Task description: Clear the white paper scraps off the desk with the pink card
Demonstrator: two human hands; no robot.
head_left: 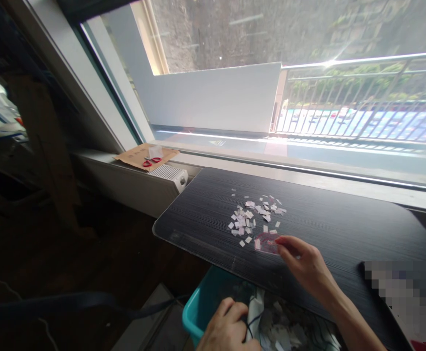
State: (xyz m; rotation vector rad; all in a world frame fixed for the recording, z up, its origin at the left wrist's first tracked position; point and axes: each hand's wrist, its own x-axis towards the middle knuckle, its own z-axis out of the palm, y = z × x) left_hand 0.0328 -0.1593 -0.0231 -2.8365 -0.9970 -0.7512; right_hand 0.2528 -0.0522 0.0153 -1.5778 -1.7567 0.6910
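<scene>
My right hand (306, 256) pinches the right edge of a thin, see-through pink plastic piece (264, 242) just over the dark tabletop. Beyond it lies a loose scatter of small white and pinkish paper scraps (242, 220). Below the table's front edge, my left hand (229, 324) has its fingers curled at a white bag (256, 312) with dark cord, beside a turquoise bin (193, 312). Many paper scraps (280, 326) fill the space right of that hand, partly hidden under the table.
The dark table (344, 219) stands against a window sill. Red-handled scissors (151, 161) lie on a brown envelope (132, 157) atop a white radiator (178, 178). A pixelated dark-edged object (399, 292) sits at right. Cables run over the dark floor at left.
</scene>
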